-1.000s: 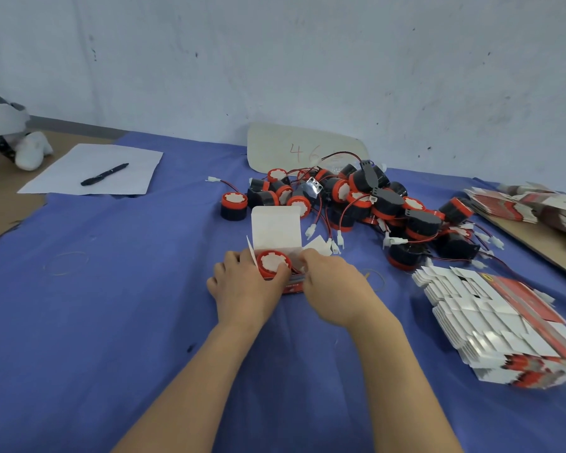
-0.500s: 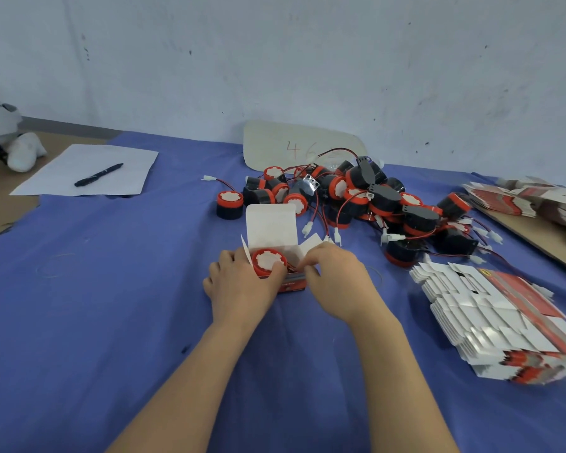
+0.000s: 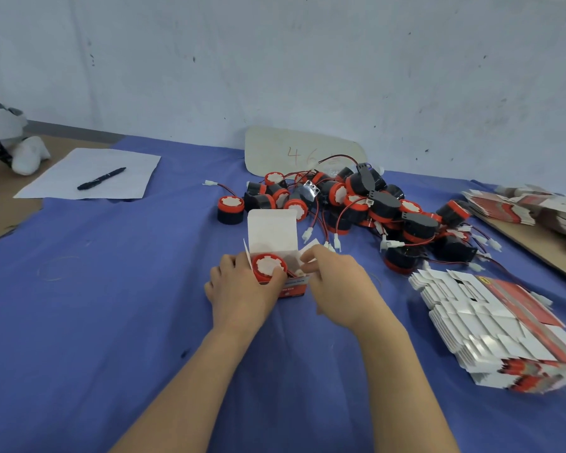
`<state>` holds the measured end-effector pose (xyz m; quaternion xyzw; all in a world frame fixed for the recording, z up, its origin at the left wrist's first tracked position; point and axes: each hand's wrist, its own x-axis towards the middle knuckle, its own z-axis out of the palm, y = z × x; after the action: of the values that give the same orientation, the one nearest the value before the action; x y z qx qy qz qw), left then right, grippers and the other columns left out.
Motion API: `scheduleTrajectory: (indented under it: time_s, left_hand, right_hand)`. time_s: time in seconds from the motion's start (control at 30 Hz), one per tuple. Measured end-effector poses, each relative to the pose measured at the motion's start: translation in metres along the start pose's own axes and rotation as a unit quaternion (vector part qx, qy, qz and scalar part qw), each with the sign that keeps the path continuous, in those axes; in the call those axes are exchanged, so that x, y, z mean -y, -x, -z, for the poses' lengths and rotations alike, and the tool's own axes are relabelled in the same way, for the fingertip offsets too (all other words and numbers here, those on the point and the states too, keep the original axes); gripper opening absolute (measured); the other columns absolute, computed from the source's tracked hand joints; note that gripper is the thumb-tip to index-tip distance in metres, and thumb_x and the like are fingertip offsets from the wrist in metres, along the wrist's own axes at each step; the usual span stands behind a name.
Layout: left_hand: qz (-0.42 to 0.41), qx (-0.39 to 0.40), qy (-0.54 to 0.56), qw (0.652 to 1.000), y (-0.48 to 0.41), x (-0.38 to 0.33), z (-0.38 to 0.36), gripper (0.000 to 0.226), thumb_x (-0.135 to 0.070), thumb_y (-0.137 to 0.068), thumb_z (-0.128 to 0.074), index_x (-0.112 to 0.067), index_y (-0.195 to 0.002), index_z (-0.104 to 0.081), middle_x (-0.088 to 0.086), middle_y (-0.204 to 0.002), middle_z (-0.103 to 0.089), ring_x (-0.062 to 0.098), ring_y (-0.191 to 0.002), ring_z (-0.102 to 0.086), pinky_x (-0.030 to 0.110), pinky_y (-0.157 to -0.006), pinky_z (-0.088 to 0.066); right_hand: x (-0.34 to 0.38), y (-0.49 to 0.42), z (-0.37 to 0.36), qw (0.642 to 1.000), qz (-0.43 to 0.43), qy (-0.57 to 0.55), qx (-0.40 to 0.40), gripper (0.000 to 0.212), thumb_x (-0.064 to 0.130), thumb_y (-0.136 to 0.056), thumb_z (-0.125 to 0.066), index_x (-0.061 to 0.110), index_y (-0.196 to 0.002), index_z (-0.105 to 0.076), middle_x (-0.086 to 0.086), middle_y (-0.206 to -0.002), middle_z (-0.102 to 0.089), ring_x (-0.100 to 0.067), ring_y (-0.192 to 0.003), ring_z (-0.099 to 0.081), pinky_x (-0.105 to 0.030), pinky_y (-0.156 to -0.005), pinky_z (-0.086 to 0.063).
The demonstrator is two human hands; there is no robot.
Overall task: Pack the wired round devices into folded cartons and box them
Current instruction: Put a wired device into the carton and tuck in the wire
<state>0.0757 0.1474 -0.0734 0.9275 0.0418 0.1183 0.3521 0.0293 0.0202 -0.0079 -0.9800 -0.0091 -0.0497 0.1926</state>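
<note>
A small white-and-red carton (image 3: 273, 235) stands on the blue cloth with its top lid flipped up. A round black device with a red rim and white face (image 3: 268, 266) sits in its open mouth. My left hand (image 3: 242, 289) grips the carton's left side, thumb on the device. My right hand (image 3: 335, 284) pinches the carton's right side flap. A pile of several more wired round devices (image 3: 356, 204) lies just behind, and one device (image 3: 230, 209) stands alone at its left.
A stack of flat unfolded cartons (image 3: 490, 325) lies at the right. More flat cartons (image 3: 530, 207) rest on a brown board at far right. A paper sheet with a black pen (image 3: 101, 178) lies at far left. A labelled card (image 3: 294, 152) leans on the wall.
The device has sunk a little deeper into the carton under my left thumb. My right hand has shifted from the carton's front to its right flap. The view has drifted slightly.
</note>
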Motion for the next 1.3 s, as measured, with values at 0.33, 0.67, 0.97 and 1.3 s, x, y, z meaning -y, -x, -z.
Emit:
scheduleTrajectory:
  time_s: [0.33, 0.67, 0.97, 1.3]
  left_hand:
    - [0.0, 0.001, 0.003, 1.0, -0.001, 0.0, 0.001, 0.054, -0.058, -0.085, -0.049, -0.016, -0.119, -0.049, 0.005, -0.119, -0.048, 0.025, -0.112, -0.043, 0.039, -0.093, -0.035]
    - [0.0, 0.002, -0.001, 1.0, 0.0, -0.002, 0.002, 0.053, -0.058, -0.086, -0.049, -0.015, -0.118, -0.05, 0.006, -0.119, -0.048, 0.026, -0.112, -0.043, 0.039, -0.092, -0.034]
    - [-0.002, 0.001, -0.002, 1.0, 0.0, -0.001, 0.003, 0.055, -0.058, -0.086, -0.049, -0.015, -0.121, -0.049, 0.006, -0.12, -0.048, 0.026, -0.113, -0.043, 0.038, -0.093, -0.035]
    - [-0.009, -0.003, -0.007, 1.0, 0.001, -0.002, 0.002, 0.056, -0.059, -0.086, -0.049, -0.015, -0.121, -0.049, 0.006, -0.121, -0.047, 0.026, -0.113, -0.043, 0.039, -0.094, -0.035]
  right_hand:
    - [-0.005, -0.006, -0.007, 0.998, -0.022, -0.042, -0.049, 0.034, 0.008, -0.093, -0.041, 0.019, -0.109, -0.069, 0.002, -0.118, -0.063, -0.018, -0.102, -0.057, -0.035, -0.084, -0.05]
    - [-0.014, -0.009, -0.009, 0.999, -0.028, -0.008, -0.043, 0.026, 0.016, -0.095, -0.047, 0.021, -0.115, -0.063, -0.001, -0.123, -0.045, -0.014, -0.083, -0.048, -0.026, -0.074, -0.042]
    - [-0.016, -0.013, -0.019, 0.999, -0.022, 0.001, -0.036, 0.034, 0.026, -0.097, -0.052, 0.029, -0.13, -0.056, -0.004, -0.124, -0.045, -0.019, -0.092, -0.054, -0.027, -0.076, -0.043]
    - [-0.006, -0.017, -0.025, 0.983, -0.005, -0.086, -0.162, 0.02, 0.026, -0.095, -0.054, 0.018, -0.105, -0.07, 0.005, -0.081, -0.057, -0.012, -0.076, -0.05, -0.029, -0.066, -0.043]
